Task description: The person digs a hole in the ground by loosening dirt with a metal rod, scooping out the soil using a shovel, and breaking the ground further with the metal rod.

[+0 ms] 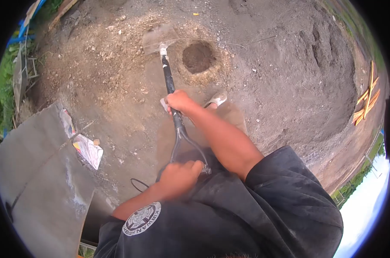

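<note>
A shovel point(167, 71) with a dark shaft and a forked handle runs from my body out to the dirt. My right hand point(178, 101) is wrapped around the middle of its shaft. At the near end, my left hand point(180, 177) is closed on the crossbar of the handle. The flat, dirt-coated shovel blade point(154, 39) rests at the ground, just left of a round hole point(198, 57). Loose, yellowish soil point(113, 64) lies left of the blade. A thin string point(203, 40) stretches past the blade and above the hole.
My light shoe point(220, 98) is below the hole. A grey sheet point(35, 159) spreads at the left, with a crumpled printed bag point(88, 150) on its edge. A broad grey sand pile point(298, 73) fills the right. Wooden strips point(368, 99) lie at the far right.
</note>
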The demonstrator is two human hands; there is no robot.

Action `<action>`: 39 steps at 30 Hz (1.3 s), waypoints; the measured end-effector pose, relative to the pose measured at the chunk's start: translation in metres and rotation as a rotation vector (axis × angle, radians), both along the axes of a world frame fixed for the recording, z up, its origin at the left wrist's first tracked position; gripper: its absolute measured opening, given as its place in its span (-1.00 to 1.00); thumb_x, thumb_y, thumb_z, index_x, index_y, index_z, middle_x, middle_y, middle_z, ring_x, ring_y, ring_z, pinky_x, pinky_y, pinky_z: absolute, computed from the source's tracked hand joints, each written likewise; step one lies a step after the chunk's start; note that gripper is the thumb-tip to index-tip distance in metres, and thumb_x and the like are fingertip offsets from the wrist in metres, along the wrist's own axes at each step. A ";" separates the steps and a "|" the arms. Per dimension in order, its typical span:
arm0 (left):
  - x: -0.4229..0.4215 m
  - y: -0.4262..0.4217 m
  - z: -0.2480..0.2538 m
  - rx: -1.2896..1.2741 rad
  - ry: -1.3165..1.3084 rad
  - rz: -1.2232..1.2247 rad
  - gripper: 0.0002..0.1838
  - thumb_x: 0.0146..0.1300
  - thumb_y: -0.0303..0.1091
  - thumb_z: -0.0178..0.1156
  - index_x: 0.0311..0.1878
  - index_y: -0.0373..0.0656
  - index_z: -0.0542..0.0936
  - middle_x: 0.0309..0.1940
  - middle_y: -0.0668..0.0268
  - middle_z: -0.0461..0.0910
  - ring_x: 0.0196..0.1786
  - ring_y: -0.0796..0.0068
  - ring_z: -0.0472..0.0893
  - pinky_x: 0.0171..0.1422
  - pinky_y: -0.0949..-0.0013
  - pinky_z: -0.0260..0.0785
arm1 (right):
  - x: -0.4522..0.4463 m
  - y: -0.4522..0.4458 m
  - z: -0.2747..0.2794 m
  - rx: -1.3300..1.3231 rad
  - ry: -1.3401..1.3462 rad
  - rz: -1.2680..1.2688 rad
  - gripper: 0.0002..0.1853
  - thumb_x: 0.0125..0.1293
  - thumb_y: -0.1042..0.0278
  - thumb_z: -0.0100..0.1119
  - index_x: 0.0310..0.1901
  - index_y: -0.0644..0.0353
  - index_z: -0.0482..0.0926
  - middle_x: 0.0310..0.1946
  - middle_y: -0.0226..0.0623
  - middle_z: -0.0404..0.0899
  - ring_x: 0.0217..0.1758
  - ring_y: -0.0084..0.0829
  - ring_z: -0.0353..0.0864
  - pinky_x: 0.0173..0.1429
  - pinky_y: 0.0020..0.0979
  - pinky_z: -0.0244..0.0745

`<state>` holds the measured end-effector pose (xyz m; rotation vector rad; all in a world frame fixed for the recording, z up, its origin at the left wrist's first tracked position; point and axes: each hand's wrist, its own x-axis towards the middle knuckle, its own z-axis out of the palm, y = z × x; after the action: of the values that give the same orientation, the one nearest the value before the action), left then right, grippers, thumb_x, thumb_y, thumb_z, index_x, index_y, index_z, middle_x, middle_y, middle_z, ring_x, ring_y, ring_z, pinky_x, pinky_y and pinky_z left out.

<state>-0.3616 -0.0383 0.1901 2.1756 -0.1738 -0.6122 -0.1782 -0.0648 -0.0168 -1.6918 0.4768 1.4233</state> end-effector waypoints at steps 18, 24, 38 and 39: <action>0.058 -0.001 0.135 -0.063 0.024 0.055 -0.40 0.28 -0.17 0.47 0.26 -0.30 0.50 -0.06 -0.14 0.70 0.00 -0.20 0.72 0.07 0.02 0.57 | -0.122 -0.223 0.121 0.329 0.474 -0.917 -0.55 0.49 0.11 0.19 0.23 0.21 0.41 -0.02 -0.23 0.60 -0.06 -0.37 0.67 -0.07 -0.36 0.66; 0.063 -0.063 0.074 -0.212 0.185 -0.108 -0.30 0.39 -0.13 0.37 0.39 -0.40 0.37 0.03 -0.25 0.66 0.11 -0.24 0.69 0.18 0.00 0.52 | -0.173 -0.273 0.188 0.178 -0.101 -0.974 -0.24 0.47 -0.05 0.26 0.52 0.23 0.25 0.10 -0.15 0.56 -0.04 -0.32 0.66 -0.02 -0.35 0.65; 0.091 0.011 -0.029 -0.306 0.056 -0.830 -0.30 0.47 -0.04 0.23 0.58 -0.10 0.33 -0.06 -0.08 0.72 0.09 -0.11 0.71 0.17 -0.04 0.50 | -0.256 -0.131 0.289 -0.387 -0.801 -1.029 -0.24 0.38 0.57 0.29 0.57 0.21 0.19 -0.13 -0.22 0.67 -0.15 -0.49 0.67 0.04 -0.41 0.61; 0.101 0.031 -0.049 -0.137 0.168 -0.720 -0.36 0.46 -0.05 0.24 0.50 -0.12 0.43 -0.11 -0.05 0.74 0.06 -0.09 0.72 0.12 -0.02 0.52 | -0.264 -0.128 0.286 -0.384 -0.826 -1.066 -0.23 0.39 0.60 0.25 0.58 0.20 0.16 -0.13 -0.21 0.67 -0.17 -0.49 0.67 0.03 -0.42 0.61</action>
<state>-0.2602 -0.0069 0.1416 1.8868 -0.9016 -1.1360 -0.4423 -0.1930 0.2696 -1.6876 0.9822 -0.1524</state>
